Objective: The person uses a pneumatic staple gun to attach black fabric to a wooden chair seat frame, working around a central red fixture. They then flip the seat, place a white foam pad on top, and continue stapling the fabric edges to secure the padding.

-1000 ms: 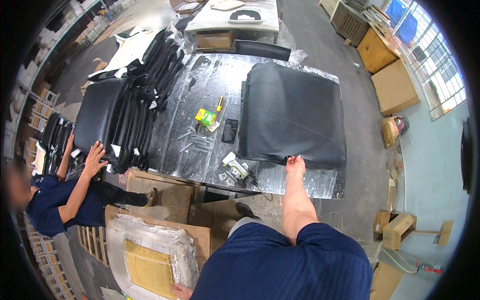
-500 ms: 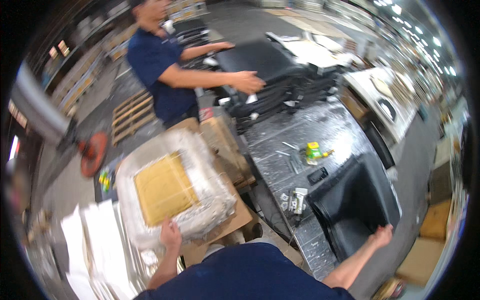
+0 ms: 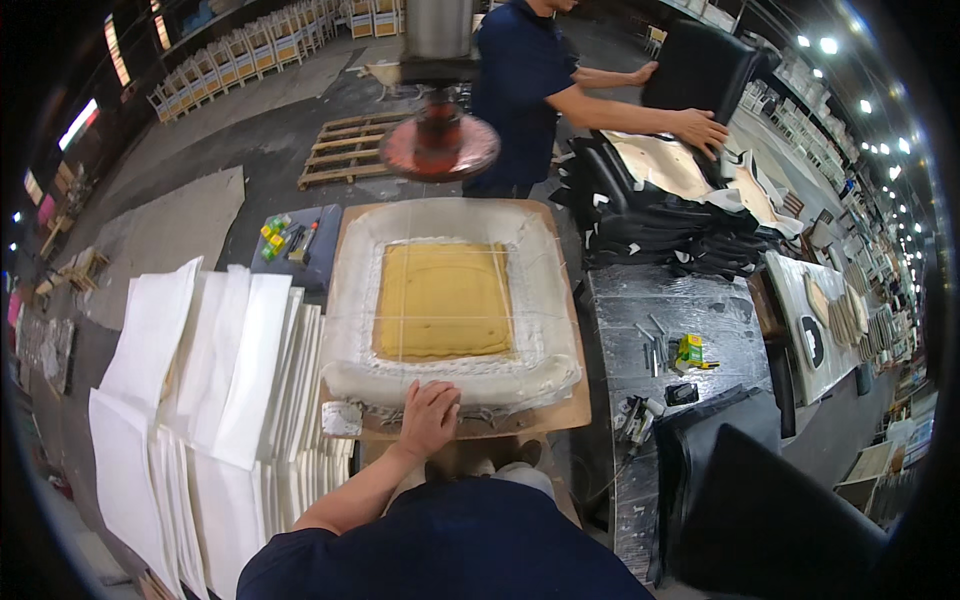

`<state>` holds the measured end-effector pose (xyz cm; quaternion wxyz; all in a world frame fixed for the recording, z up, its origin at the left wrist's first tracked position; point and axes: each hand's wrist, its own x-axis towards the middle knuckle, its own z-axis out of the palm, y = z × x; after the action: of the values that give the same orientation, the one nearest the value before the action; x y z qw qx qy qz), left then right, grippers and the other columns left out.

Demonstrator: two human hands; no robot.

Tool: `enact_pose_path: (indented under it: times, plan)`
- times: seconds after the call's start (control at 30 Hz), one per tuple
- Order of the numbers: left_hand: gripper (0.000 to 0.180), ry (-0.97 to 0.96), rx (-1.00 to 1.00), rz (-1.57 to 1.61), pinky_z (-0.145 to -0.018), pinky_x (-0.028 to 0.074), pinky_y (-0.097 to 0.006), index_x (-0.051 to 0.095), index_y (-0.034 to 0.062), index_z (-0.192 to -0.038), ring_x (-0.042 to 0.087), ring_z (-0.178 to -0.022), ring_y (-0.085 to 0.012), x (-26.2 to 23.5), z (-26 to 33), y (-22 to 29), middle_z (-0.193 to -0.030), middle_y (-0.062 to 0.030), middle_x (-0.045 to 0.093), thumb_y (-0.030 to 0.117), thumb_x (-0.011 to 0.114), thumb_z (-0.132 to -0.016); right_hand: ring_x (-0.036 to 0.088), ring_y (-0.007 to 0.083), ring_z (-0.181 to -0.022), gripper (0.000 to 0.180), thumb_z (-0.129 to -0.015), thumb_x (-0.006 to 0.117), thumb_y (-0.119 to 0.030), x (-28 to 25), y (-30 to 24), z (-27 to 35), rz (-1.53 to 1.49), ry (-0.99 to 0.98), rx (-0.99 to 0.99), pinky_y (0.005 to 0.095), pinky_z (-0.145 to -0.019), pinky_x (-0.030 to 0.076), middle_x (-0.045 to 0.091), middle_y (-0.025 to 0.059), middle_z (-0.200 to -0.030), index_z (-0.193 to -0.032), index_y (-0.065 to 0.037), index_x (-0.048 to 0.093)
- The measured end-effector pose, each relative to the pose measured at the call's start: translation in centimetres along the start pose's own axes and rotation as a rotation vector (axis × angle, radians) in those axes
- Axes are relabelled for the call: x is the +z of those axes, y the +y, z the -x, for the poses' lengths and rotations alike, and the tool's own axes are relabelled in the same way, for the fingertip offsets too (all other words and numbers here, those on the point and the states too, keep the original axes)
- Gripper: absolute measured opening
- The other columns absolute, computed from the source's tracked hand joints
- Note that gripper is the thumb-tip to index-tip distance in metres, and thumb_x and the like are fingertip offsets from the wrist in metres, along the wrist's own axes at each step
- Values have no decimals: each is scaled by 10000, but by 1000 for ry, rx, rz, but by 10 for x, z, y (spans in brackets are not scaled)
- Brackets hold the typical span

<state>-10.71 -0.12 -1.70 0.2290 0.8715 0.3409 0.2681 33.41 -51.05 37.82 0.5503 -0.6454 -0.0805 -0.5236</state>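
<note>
1. Head view, present state. The left hand (image 3: 428, 418) lies flat, fingers spread, on the near edge of the seat cushion (image 3: 447, 312); it presses down and pinches nothing. The cushion, yellow foam wrapped in white batting and clear film, sits on a wooden board (image 3: 560, 400), its near roll lying along the board's near edge.

2. The right hand is not in view, so its grip cannot be told.

3. Surroundings. A stack of white sheets (image 3: 215, 385) lies off the board's left edge. A small grey tray with tools (image 3: 292, 245) stands beyond the board's far left corner. A round red press head (image 3: 440, 143) hangs above the board's far edge. The metal worktable (image 3: 665, 330) adjoins the board's right edge and carries staples, a small green box (image 3: 689, 349) and a pile of black covers (image 3: 650, 215) at its far end.

4. A co-worker in a dark shirt (image 3: 525, 80) stands beyond the board, both hands on a black panel and cover at the worktable's far end.

5. Change from half a second ago. The left hand was then at the near corner of the wrapped cushion; it now rests mid-way along the near edge. The right arm, then stretched to the black cover on the worktable, has left the picture. Judgement: attention has turned from the worktable to the cushion.

6. Change from one second ago. The view then faced the worktable, right hand on the black cover; it now faces the board squarely.
</note>
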Motion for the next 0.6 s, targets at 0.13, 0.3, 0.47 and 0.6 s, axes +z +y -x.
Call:
enact_pose_path:
  times: [0.13,0.3,0.47,0.6]
  plan:
    - [422,-5,19,-6,-1269,266,-647,702,127,-1361,484,-1487,-378,-13,33,-3,-1489,-102,607,189,752,-947,596,162,-837,260,-1080,721,-297,64,-24,61,-142,-105,7,310,-774,498,665,52,-920,-1012,-54,657]
    - [611,-146,20,-18,-1285,255,-628,577,117,-1542,435,-1542,-396,-27,41,-1,-1572,-133,566,271,762,-981,546,139,-785,258,-1062,748,-267,156,-46,177,-356,-282,89,302,-727,471,625,27,-874,-945,-69,630]
    - [751,-433,-85,809,-1296,316,-511,428,64,-1650,450,-1546,-367,-54,34,21,-1651,-173,496,268,767,-1013,497,115,-733,283,-1044,775,-237,236,-101,330,-570,-462,192,294,-680,444,584,1,-829,-878,-85,603]
    - [911,-131,168,780,-1290,312,-489,300,15,-1701,330,-1613,-370,-92,28,69,-1725,-233,343,335,789,-1001,457,96,-691,319,-1030,796,-213,275,-129,437,-632,-481,158,288,-642,423,551,-20,-792,-824,-97,582]
